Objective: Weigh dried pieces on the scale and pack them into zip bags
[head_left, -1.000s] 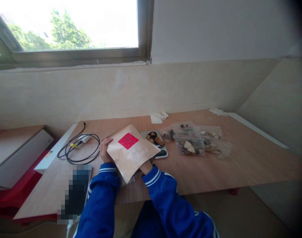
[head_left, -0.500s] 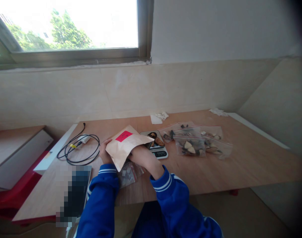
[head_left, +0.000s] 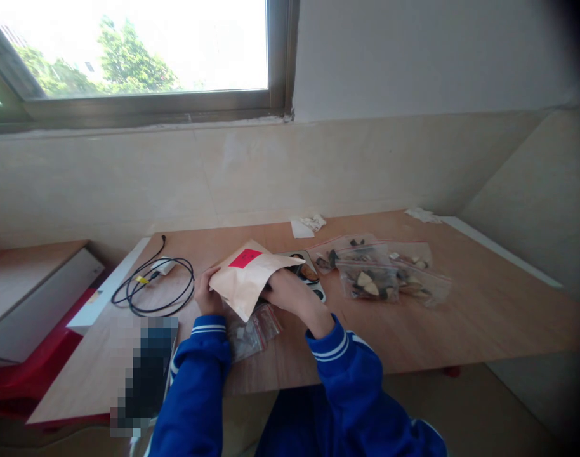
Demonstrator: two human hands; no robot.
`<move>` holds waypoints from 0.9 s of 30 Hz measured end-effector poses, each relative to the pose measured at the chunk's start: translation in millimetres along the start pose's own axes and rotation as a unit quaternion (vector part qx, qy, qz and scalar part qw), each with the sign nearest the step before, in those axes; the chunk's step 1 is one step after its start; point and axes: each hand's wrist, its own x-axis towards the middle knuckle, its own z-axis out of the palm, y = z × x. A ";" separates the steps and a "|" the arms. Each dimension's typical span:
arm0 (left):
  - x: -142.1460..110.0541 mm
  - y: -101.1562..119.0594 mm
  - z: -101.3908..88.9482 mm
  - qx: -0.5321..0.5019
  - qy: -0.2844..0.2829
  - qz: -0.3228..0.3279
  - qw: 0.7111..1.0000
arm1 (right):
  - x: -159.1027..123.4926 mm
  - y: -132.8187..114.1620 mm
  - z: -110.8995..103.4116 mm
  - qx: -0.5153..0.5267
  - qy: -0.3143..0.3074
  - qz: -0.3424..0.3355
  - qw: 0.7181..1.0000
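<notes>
A brown paper envelope (head_left: pixel 245 279) with a red label is held above the wooden table (head_left: pixel 461 311). My left hand (head_left: pixel 207 295) grips its left edge with the fingers curled round it. My right hand (head_left: pixel 285 293) is closed on its right, open end, with the fingertips tucked under the paper. Under the envelope lies a small clear zip bag (head_left: pixel 252 329) with small pieces inside. Just behind my right hand, a small digital scale (head_left: pixel 309 274) carries some dark and brown pieces.
Several clear zip bags (head_left: pixel 380 271) of mixed pieces lie to the right of the scale. A coiled black cable (head_left: pixel 154 287) lies at the left. Crumpled white tissues (head_left: pixel 308 224) sit near the wall, and a blurred-out object (head_left: pixel 145 371) rests by the front left edge.
My right hand has come out from inside the envelope and now grips its right end. The envelope has tilted flatter, its red label facing upward, and the small zip bag beneath has come into view.
</notes>
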 end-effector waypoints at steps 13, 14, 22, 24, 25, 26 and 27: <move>-1.7 -14.9 3.4 0.013 0.003 -0.050 0.999 | -4.3 45.5 15.7 -0.120 0.226 -0.130 0.958; -2.0 -15.9 3.5 0.014 0.003 -0.057 0.998 | -3.6 51.7 17.0 -0.129 0.255 -0.126 0.950; -4.1 -23.9 5.6 0.024 -0.010 -0.076 0.997 | 16.3 54.8 19.8 0.024 0.386 0.002 0.922; -4.2 -25.3 6.8 0.031 -0.025 -0.081 0.996 | 27.5 44.7 16.1 0.104 0.431 0.007 0.897; -4.1 -25.8 7.2 0.035 -0.032 -0.079 0.996 | 33.6 39.4 13.5 0.139 0.450 0.005 0.882; -4.0 -26.2 7.6 0.036 -0.039 -0.075 0.996 | 39.8 34.2 10.6 0.168 0.467 0.002 0.868; -3.8 -26.8 7.9 0.034 -0.044 -0.070 0.996 | 45.7 29.4 7.6 0.191 0.481 -0.003 0.856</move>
